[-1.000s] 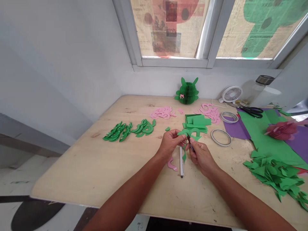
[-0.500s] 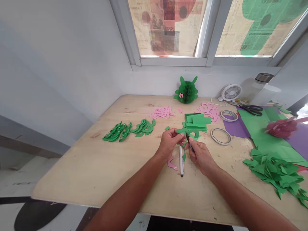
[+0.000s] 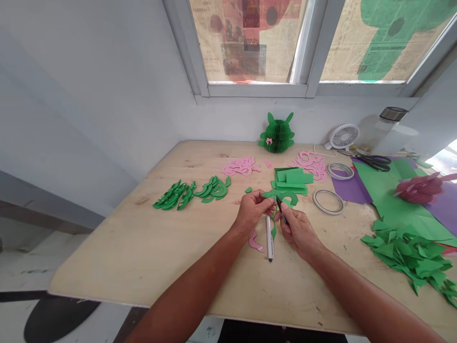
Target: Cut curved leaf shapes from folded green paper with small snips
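Observation:
My left hand [image 3: 251, 211] pinches a wavy green paper piece [image 3: 271, 194] above the middle of the table. In my right hand [image 3: 297, 227] is a small dark cutting tool [image 3: 282, 210], apparently scissors, its tip against the green paper. Just below the hands lies a white pen [image 3: 269, 243] with a dark end. A curved pink paper piece [image 3: 256, 244] rests left of the pen, and a green curved strip [image 3: 273, 230] shows beside it. Behind the hands sits a stack of folded green paper [image 3: 293, 180].
Left are green cutouts [image 3: 173, 195]; pink cutouts [image 3: 242, 166] lie behind. A green paper figure [image 3: 277, 136] stands by the wall. Right are tape rolls [image 3: 328, 202], black scissors [image 3: 373, 162], a fan [image 3: 343, 137], a bottle [image 3: 382, 128] and green scraps [image 3: 410, 252].
The camera view has shifted very slightly. Both hands hold nearly the same place, with the cutting tool still at the green paper.

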Motion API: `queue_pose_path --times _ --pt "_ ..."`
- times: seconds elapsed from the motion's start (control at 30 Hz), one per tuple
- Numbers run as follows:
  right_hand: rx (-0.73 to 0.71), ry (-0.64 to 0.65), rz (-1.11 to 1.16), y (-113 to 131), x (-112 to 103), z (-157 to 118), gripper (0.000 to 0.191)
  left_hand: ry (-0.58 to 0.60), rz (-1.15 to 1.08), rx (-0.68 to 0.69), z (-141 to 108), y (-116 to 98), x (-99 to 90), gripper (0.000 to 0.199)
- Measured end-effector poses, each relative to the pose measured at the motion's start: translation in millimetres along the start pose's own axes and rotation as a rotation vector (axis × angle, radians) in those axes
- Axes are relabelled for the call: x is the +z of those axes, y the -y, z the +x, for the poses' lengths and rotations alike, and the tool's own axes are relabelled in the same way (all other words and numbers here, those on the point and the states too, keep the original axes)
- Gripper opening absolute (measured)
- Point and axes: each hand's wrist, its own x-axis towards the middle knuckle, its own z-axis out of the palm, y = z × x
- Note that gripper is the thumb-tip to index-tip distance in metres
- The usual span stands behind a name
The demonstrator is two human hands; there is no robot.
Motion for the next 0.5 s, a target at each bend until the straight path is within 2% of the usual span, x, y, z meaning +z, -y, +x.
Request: queue_pose_path --times 0.5 --pt "-0.011 -0.010 0.007 -0.9 1.8 -0.2 0.045 0.003 -0.010 0.020 -0.1 1.7 0.3 0.013"
